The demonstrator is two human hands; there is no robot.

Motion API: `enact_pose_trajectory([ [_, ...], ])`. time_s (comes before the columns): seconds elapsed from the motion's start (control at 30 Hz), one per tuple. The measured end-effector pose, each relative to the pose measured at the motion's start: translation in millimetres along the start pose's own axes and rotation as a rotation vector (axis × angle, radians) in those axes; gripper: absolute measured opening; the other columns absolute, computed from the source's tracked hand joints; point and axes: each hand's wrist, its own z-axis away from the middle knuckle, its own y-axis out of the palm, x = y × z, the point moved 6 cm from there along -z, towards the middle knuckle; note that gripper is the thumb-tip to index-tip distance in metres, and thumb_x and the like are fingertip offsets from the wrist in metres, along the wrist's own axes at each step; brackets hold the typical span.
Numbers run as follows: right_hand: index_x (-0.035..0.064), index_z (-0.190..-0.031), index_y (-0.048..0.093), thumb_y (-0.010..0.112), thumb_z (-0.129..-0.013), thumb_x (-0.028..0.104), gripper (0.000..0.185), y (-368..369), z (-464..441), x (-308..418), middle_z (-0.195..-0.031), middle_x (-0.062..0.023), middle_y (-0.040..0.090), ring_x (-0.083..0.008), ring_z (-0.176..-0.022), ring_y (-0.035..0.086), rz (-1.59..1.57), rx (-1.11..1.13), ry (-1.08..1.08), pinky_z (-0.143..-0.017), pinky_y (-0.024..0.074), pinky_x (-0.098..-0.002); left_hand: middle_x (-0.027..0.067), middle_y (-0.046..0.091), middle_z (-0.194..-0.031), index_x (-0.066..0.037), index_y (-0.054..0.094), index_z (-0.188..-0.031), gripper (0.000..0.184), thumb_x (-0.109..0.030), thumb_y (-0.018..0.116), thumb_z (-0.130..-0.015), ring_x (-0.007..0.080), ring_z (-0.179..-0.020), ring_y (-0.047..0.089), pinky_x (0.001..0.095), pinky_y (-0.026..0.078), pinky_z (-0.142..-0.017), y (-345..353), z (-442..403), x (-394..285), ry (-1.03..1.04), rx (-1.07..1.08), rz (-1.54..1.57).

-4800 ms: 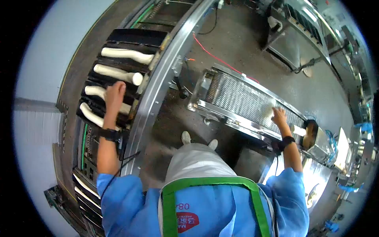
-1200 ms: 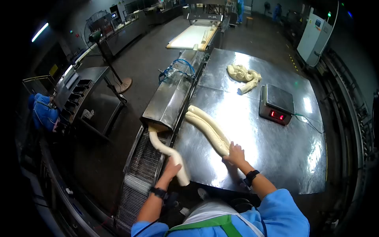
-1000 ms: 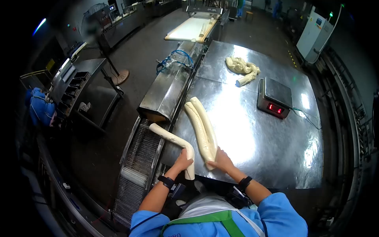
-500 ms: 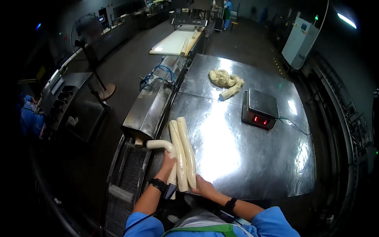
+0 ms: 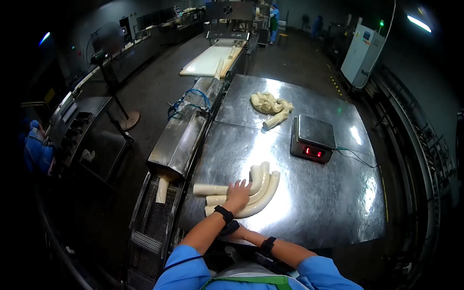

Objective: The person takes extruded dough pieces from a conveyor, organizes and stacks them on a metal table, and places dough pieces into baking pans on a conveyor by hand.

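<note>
Three pale dough rolls (image 5: 263, 194) lie side by side on the steel table, bent so that their far ends point away from me. My left hand (image 5: 238, 195) rests on top of them, fingers spread. Close to the table's near edge is my right hand (image 5: 237, 233), just below the rolls; my left wrist and its black band hide its fingers. Another dough roll (image 5: 162, 190) pokes out of the metal housing (image 5: 176, 145) onto the mesh conveyor (image 5: 153, 220).
On the steel table (image 5: 319, 208) are a twisted dough pile (image 5: 270, 107) and a scale (image 5: 314, 135) with red digits. A white belt (image 5: 208, 60) runs beyond the housing. One co-worker (image 5: 37, 147) is at the far left, another (image 5: 274, 24) at the back.
The rolls have gone from lying lengthwise to a bent bundle. My left hand has let go of its roll and lies across them; my right hand has moved left. A new roll has come out of the housing.
</note>
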Motion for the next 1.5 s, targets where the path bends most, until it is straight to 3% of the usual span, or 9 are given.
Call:
enact_pose_trajectory([
  [0.1,0.0075,-0.113,0.041,0.053,-0.073,0.025,0.045,-17.5,-7.5,-31.6,-0.095,-0.0154,0.054,-0.0306,-0.092,0.049,0.083,-0.170,-0.223,-0.079,0.0392,-0.0368,0.0124,0.029,-0.128,-0.013,0.030,-0.124,0.056,-0.019,0.049,-0.072,0.0284,-0.119,0.026,0.0515,0.019,-0.093,-13.0,0.3,7.8,0.129,-0.027,0.038],
  [0.2,0.0045,-0.072,0.057,0.057,-0.066,0.019,0.015,-61.4,17.9,-34.6,-0.080,-0.0142,0.055,-0.0307,-0.079,0.051,0.298,0.194,0.253,-0.068,0.0400,-0.0390,0.0119,0.020,-0.132,-0.018,0.026,-0.126,0.069,-0.031,0.059,-0.067,0.0276,-0.122,0.017,0.0500,0.016,-0.095,-30.5,41.3,26.6,0.177,0.067,-0.062],
  [0.23,0.0044,-0.074,0.054,0.059,-0.063,0.012,0.014,-90.0,39.2,-35.2,-0.072,-0.0119,0.054,-0.0290,-0.066,0.050,0.136,-0.280,0.020,-0.060,0.0395,-0.0363,0.0115,0.016,-0.134,-0.021,0.025,-0.127,0.074,-0.036,0.062,-0.065,0.0264,-0.123,0.015,0.0503,0.013,-0.096,-34.1,55.5,34.9,0.186,0.083,-0.091],
  [0.3,0.0060,-0.082,0.055,0.063,-0.059,0.013,0.024,-140.1,59.6,-18.2,-0.081,-0.0108,0.054,-0.0280,-0.081,0.050,0.376,-0.340,-0.171,-0.072,0.0391,-0.0350,0.0088,0.018,-0.134,-0.027,0.028,-0.125,0.073,-0.034,0.065,-0.062,0.0261,-0.123,0.017,0.0505,0.016,-0.095,-38.5,77.7,44.0,0.152,0.025,-0.212],
  [0.47,0.0146,-0.114,0.044,0.056,-0.069,0.037,0.052,-159.7,78.5,-99.2,-0.123,-0.0090,0.035,-0.0266,-0.112,0.033,0.848,-0.286,0.319,-0.091,0.0219,-0.0452,0.0072,0.025,-0.131,-0.024,0.040,-0.117,0.046,-0.013,0.049,-0.073,0.0243,-0.121,0.023,0.0464,0.023,-0.093,-12.1,104.1,58.9,0.053,-0.217,-0.357],
  [0.77,0.0150,-0.103,0.049,0.049,-0.074,0.038,0.037,-182.1,115.9,-106.8,-0.101,-0.0072,0.047,-0.0246,-0.089,0.045,0.748,-0.230,0.541,-0.076,0.0300,-0.0449,0.0072,0.025,-0.131,-0.021,0.042,-0.115,0.041,-0.011,0.044,-0.076,0.0234,-0.120,0.025,0.0443,0.020,-0.095,-31.8,108.6,56.8,-0.218,-0.224,-0.317],
  [0.97,0.0173,-0.115,0.042,0.050,-0.071,0.043,0.052,-148.0,128.7,-64.4,-0.109,-0.0126,0.043,-0.0255,-0.102,0.039,0.835,-0.349,0.127,-0.081,0.0280,-0.0430,0.0117,0.026,-0.129,-0.018,0.041,-0.115,0.045,-0.015,0.050,-0.071,0.0282,-0.120,0.021,0.0441,0.016,-0.097,-52.6,144.4,109.3,-0.394,-0.377,-0.151],
  [1.33,0.0101,-0.119,0.037,0.067,-0.058,0.042,0.075,-146.3,57.7,-33.1,-0.133,-0.0165,0.016,-0.0317,-0.123,0.012,0.769,-0.132,0.127,-0.097,0.0105,-0.0446,0.0116,0.029,-0.125,-0.015,0.031,-0.123,0.058,-0.021,0.056,-0.071,0.0281,-0.117,0.025,0.0445,0.019,-0.093,-55.6,333.4,180.1,-1.024,-0.390,-0.110],
  [1.5,0.0123,-0.121,0.034,0.063,-0.056,0.052,0.082,-163.3,47.4,-56.3,-0.122,-0.0228,0.031,-0.0365,-0.112,0.029,0.713,-0.094,0.232,-0.091,0.0228,-0.0456,0.0059,0.043,-0.111,-0.019,0.037,-0.120,0.053,-0.012,0.050,-0.069,0.0258,-0.101,0.040,0.0439,0.028,-0.085,-48.9,382.2,178.8,-1.139,-0.417,-0.012],
])
